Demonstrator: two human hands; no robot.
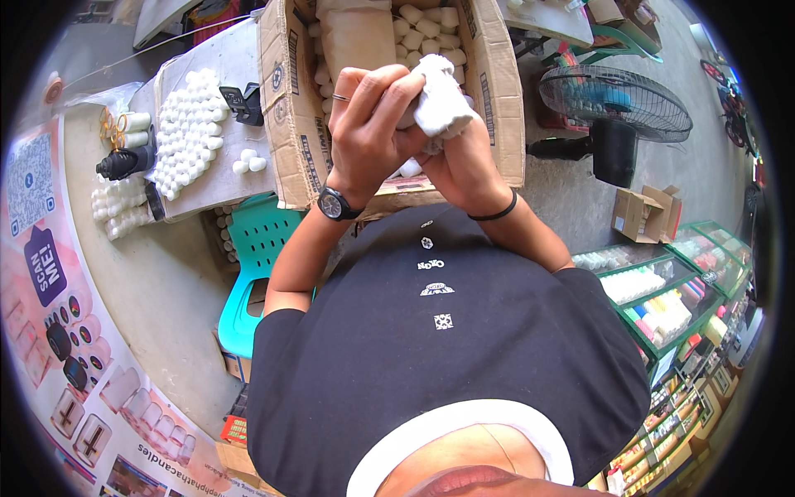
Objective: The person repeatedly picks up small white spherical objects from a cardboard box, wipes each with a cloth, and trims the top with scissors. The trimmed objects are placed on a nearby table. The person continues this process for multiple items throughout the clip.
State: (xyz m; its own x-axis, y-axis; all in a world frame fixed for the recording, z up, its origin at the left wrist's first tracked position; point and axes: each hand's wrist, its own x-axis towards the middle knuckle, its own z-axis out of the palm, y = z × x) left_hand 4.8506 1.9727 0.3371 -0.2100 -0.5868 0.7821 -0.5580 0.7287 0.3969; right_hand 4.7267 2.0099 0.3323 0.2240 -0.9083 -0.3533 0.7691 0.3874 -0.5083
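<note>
Both hands are closing together around a small white object wrapped in white cloth or paper [439, 103], held in the air over the near edge of an open cardboard box [290, 108]. The left hand [368, 124], with a wristwatch and a ring, is curling its fingers over the top and side of the bundle; the right hand [464, 161], with a thin black band at the wrist, is cupping it from below, its fingers mostly hidden.

The bundle is sticking out past the fingertips, so a loosening pinch could probably let it drop among the white candles [426, 33] filling the box, or over the near wall toward the black shirt [439, 348].

The box walls are crowding the hands on both sides. More open room is lying to the left, over the flat cardboard sheet [232, 178] carrying a patch of small white candles [189, 124], though a green plastic chair [257, 248] is standing just below its near edge. To the right, a standing fan [617, 103] is sitting near the box's right wall.
</note>
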